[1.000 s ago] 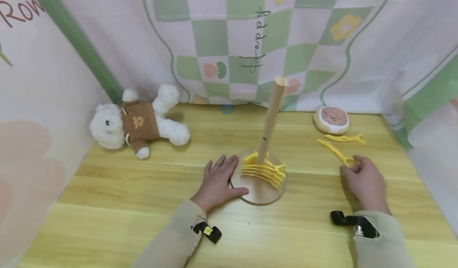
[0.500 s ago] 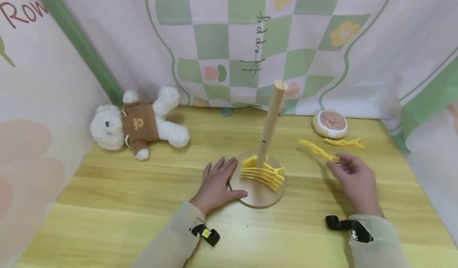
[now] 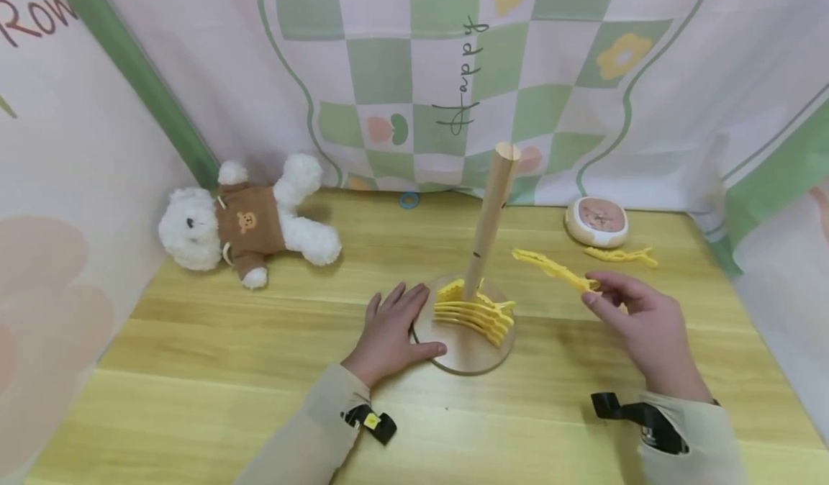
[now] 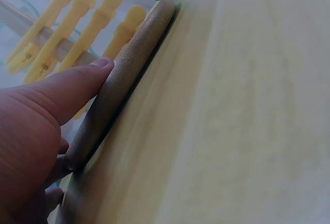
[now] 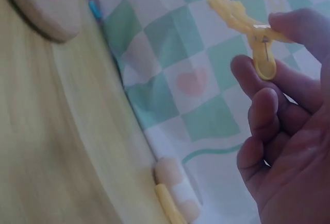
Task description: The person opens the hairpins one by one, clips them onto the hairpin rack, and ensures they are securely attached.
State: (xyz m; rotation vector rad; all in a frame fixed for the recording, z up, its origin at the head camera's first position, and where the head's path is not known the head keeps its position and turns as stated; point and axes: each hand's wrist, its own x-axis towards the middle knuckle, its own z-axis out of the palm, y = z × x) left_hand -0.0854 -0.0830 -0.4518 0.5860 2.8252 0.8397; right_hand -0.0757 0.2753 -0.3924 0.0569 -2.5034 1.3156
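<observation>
My right hand (image 3: pixel 648 327) pinches a yellow alligator hair clip (image 3: pixel 550 265) by its handle end, between thumb and fingers, above the table. In the right wrist view the metal spring of this hair clip (image 5: pixel 242 20) shows. A round wooden base (image 3: pixel 466 359) carries an upright wooden post (image 3: pixel 492 219). Several yellow hair clips (image 3: pixel 473 319) surround the foot of the post. My left hand (image 3: pixel 385 337) rests at the base's left rim with fingers spread. Its thumb (image 4: pixel 82 87) lies on the rim in the left wrist view, where the other fingers are partly hidden.
Another yellow hair clip (image 3: pixel 622 256) lies right of centre, in front of a white and pink oval device (image 3: pixel 597 221). A white plush toy (image 3: pixel 249 219) in a brown shirt lies at the back left. A small blue ring (image 3: pixel 409 199) is near the patterned curtain (image 3: pixel 382 75).
My right hand has lifted the hair clip off the table and carried it leftward, toward the wooden post. The left hand has stayed at the base's rim.
</observation>
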